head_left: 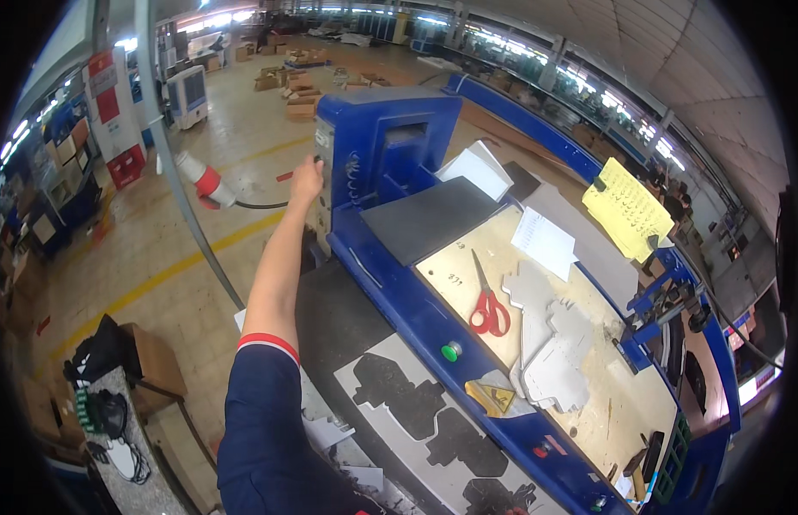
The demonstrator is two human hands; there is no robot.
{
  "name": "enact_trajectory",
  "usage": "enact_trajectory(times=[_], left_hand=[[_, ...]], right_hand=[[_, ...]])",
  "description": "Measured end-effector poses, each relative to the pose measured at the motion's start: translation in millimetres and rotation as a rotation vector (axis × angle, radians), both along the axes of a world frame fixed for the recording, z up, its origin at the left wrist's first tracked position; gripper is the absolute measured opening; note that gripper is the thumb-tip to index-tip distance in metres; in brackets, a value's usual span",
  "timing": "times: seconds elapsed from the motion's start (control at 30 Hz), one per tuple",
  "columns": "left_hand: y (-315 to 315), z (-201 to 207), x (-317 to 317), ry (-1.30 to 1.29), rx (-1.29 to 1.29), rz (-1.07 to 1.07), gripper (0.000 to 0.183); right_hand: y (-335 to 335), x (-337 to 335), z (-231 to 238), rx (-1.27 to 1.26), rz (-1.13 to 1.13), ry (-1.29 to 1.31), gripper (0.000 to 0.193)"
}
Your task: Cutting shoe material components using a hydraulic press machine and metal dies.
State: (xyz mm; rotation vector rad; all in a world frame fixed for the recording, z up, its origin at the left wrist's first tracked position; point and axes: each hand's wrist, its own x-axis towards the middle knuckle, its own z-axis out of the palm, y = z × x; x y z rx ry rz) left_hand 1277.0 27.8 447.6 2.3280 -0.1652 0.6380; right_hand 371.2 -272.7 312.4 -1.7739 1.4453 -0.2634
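Observation:
My left arm reaches forward, and my left hand [306, 182] is at the side panel [324, 184] of the blue machine [373, 107]. Its fingers are curled together against a small control there; what they hold is too small to make out. My right hand is not in view. On the machine's pale board [600, 438] lie red-handled scissors [489, 311] and a stack of irregular grey-white cut pieces [553, 343]. Below the blue front rail, a pale sheet with dark cut-out shapes [399, 390] rests on a dark surface.
A green button [451, 351] and a yellow warning sign [491, 397] sit on the rail. White papers [545, 243] and a dark sheet [429, 219] lie on the machine. Yellow paper [626, 210] is clipped at right. A metal post [180, 172] and a red-and-white plug [206, 180] stand left.

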Motion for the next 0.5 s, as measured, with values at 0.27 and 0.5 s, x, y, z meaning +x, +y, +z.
enact_trajectory(times=[0.27, 0.5], left_hand=[[19.8, -25.1, 52.9, -0.104, -0.227, 0.155, 0.037], [-13.2, -62.5, 16.3, -0.069, -0.701, 0.094, 0.036]], right_hand=[[3.8, 12.1, -24.4, -0.011, 0.204, -0.071, 0.026], [-4.8, -25.2, -48.1, -0.085, 0.097, -0.198, 0.029]])
